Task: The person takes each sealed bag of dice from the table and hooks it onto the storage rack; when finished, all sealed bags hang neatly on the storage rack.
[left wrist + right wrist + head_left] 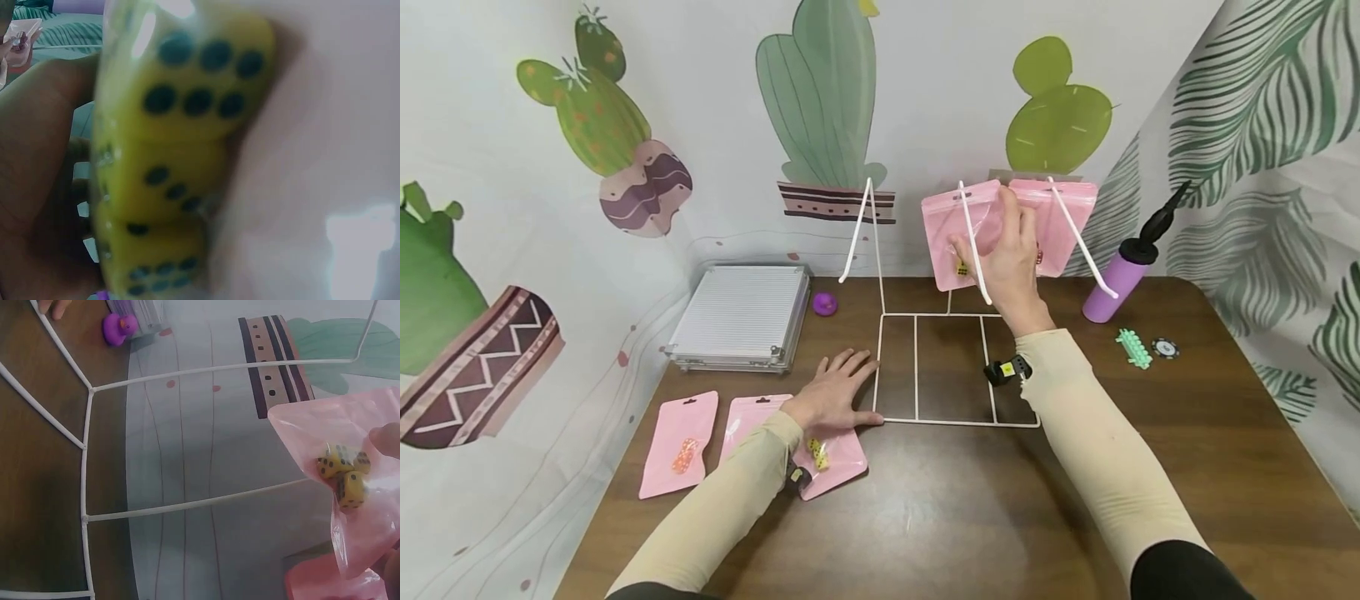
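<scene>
Cactus backdrop, brown table (pixel 925 517) | our left hand (pixel 838 387) flat, steadying rack (pixel 955 367) | right hand (pixel 1011 258) pinches pouch (pixel 951 229) at hook (pixel 973 242) for hanging

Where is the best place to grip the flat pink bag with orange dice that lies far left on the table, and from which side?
Probably the top edge of the pink bag, by its hang hole, coming from above. The bag lies flat, so a pinch at the empty top strip avoids the dice bulge lower down. The left hand is nearest, flat on the table.
</scene>
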Available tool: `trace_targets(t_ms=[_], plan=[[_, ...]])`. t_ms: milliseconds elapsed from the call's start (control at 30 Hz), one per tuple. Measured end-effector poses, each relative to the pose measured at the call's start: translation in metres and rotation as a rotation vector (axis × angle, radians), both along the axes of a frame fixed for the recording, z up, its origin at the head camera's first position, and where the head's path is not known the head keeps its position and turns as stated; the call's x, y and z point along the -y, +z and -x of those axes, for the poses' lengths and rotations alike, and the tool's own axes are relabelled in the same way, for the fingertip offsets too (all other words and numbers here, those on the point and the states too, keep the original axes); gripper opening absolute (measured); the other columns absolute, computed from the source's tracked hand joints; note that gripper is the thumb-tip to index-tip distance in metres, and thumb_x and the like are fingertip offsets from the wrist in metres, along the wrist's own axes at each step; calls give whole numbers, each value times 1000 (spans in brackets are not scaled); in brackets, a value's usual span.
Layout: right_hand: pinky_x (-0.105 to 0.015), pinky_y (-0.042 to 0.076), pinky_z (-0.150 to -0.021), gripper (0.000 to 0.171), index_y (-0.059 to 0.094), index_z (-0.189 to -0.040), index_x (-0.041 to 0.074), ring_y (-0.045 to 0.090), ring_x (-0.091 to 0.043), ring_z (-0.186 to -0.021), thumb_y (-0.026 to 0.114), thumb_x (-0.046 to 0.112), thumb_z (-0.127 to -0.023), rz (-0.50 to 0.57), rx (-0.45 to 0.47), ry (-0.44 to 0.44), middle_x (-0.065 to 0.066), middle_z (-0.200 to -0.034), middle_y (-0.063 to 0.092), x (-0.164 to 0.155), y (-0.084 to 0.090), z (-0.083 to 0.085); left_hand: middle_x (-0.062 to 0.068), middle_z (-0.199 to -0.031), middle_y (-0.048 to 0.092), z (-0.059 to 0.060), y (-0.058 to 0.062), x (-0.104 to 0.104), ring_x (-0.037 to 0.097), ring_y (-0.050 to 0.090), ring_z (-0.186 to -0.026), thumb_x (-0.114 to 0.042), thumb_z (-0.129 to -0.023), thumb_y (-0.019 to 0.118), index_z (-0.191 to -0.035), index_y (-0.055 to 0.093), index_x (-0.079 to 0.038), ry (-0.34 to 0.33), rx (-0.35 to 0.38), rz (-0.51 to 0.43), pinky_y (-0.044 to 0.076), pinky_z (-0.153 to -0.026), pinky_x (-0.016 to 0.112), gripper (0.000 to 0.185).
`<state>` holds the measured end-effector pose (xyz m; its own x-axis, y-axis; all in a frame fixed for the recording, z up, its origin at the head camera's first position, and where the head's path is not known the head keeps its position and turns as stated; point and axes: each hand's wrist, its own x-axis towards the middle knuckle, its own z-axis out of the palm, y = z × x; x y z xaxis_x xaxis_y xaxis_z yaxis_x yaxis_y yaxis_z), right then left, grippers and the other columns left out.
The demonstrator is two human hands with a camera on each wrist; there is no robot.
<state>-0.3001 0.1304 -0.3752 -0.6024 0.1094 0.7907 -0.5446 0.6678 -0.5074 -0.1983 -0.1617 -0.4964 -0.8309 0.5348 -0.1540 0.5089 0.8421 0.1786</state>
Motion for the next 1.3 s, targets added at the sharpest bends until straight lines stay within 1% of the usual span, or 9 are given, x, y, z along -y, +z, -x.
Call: trace_targets(t_ms=[167,300,567,733,900,1033,1100,1233,1300], plan=[[-49,49,-82,88,41,-144,6,52,-39,-94,85,36,-73,9,28,-27,-25,-110,47,1,-4,1,10,-160,24,-1,0,-1,36,20,-147,-75,-77,60,-154,30,-18,0,0,12,20,-112,68,100],[-48,50,-85,88,39,-146,9,52,-38,-97,83,36,-74,20,59,-22,-24,-113,47,3,-4,2,10,-160,24,-1,0,-1,37,20,-147,-75,-77,59,-154,30,-18,-1,1,15,20,-112,68,100],[-50,47,-85,85,37,-146,8,51,-39,-98,78,36,-78,-9,47,-11,-27,-114,46,1,-5,-1,9,-161,22,0,1,-1,36,19,-148,-75,-78,58,-154,28,-19,1,6,26,19,-112,67,100],[-45,47,-83,85,37,-146,7,51,-36,-95,81,33,-78,9,57,3,-25,-110,46,-3,-6,-4,10,-161,23,0,1,-1,37,19,-147,-74,-78,59,-154,29,-19,-3,5,22,20,-112,67,99],[-44,49,-83,84,40,-144,4,53,-36,-95,84,21,-74,28,39,41,-27,-108,46,-14,-15,-21,10,-161,23,1,0,-2,37,20,-147,-74,-78,59,-154,30,-19,-5,5,26,21,-112,67,98],[-45,52,-77,74,48,-137,3,58,-34,-92,84,17,-73,-13,75,58,-24,-107,50,-25,-27,-42,10,-160,23,1,0,-2,37,20,-147,-74,-78,59,-154,30,-18,-9,0,18,21,-111,68,99],[-40,52,-76,69,51,-133,2,59,-32,-94,83,16,-73,-45,97,79,-21,-108,53,-32,-32,-52,10,-161,23,2,0,-2,37,19,-147,-74,-78,59,-154,29,-19,-9,0,16,20,-111,68,99],[-30,48,-80,71,52,-134,2,58,-30,-99,84,16,-72,-114,153,139,-19,-114,55,-46,-42,-70,9,-161,22,3,-2,0,37,18,-147,-75,-77,59,-154,29,-20,-1,7,21,20,-112,67,99],[-30,48,-82,74,50,-136,3,57,-30,-101,85,18,-72,-145,197,155,-19,-117,54,-52,-46,-78,9,-161,21,3,-3,0,37,18,-148,-76,-77,59,-154,29,-20,5,13,25,19,-112,67,100]])
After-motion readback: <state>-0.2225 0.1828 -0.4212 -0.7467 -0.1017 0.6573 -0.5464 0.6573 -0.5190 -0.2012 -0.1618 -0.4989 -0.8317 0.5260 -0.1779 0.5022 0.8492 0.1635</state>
